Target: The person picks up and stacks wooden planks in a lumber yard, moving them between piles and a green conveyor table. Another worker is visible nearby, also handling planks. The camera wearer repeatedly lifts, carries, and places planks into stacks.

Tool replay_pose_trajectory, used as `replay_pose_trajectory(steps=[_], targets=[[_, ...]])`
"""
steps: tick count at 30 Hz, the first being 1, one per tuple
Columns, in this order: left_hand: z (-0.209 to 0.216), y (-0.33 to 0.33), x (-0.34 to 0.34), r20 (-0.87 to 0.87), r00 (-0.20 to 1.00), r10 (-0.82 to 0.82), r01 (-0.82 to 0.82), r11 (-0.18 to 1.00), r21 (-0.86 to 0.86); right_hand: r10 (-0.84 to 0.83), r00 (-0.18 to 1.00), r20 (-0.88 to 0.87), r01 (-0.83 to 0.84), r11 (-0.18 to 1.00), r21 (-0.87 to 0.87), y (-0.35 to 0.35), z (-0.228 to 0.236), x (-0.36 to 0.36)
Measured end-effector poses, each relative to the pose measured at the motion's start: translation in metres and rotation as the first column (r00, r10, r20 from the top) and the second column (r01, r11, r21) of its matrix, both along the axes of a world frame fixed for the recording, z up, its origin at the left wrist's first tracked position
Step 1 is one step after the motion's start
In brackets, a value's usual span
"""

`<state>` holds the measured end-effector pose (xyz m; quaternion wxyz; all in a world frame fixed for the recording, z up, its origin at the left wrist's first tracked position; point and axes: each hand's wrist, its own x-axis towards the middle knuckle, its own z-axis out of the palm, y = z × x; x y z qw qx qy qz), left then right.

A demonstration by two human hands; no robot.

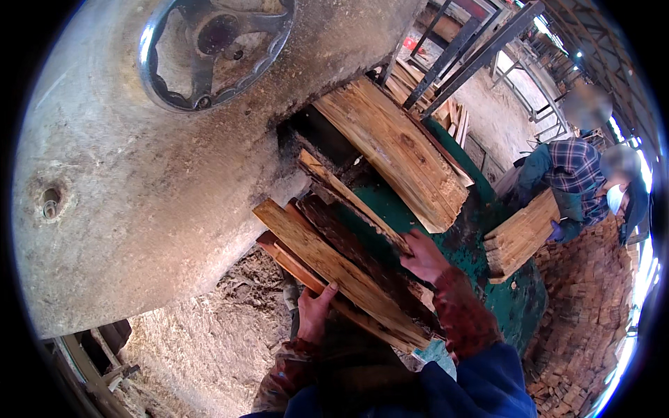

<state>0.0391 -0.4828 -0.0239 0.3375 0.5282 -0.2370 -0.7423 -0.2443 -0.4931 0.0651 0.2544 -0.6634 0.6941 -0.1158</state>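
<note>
My left hand [315, 313] is closed on the near edge of several rough wooden boards [327, 261], its thumb on top of the pale upper one. Dark, bark-edged pieces [348, 240] lie along the far side of these boards. In my right hand [424, 258] is the near end of a narrow wooden strip [355, 202], which slants away to the far left toward the machine's dark opening. Beyond the strip, a wide, thick plank [401, 150] lies on the green table [380, 202], touched by neither hand.
A large dusty machine housing [153, 188] with a metal handwheel [217, 38] fills the left. To the right, a person in a plaid shirt [575, 174] holds a stack of boards [523, 233]. Many stacked wood blocks [585, 320] stand behind; sawdust [202, 348] covers the floor.
</note>
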Motion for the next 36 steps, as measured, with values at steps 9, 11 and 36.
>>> replay_pose_trajectory(steps=[9, 11, 36], targets=[[-0.009, 0.002, 0.000, -0.032, 0.999, 0.000, 0.001, 1.000, 0.028, -0.051, 0.999, 0.002, 0.051, 0.998, -0.044, 0.050, 0.008, 0.064], [-0.005, 0.003, -0.002, -0.061, 0.998, 0.017, -0.016, 1.000, 0.005, -0.010, 0.984, -0.177, -0.008, 0.995, -0.102, 0.050, 0.006, 0.080], [-0.019, 0.006, -0.004, -0.120, 0.991, 0.066, -0.062, 0.997, 0.038, -0.051, 0.998, 0.043, 0.058, 0.985, -0.160, 0.072, 0.009, 0.097]])
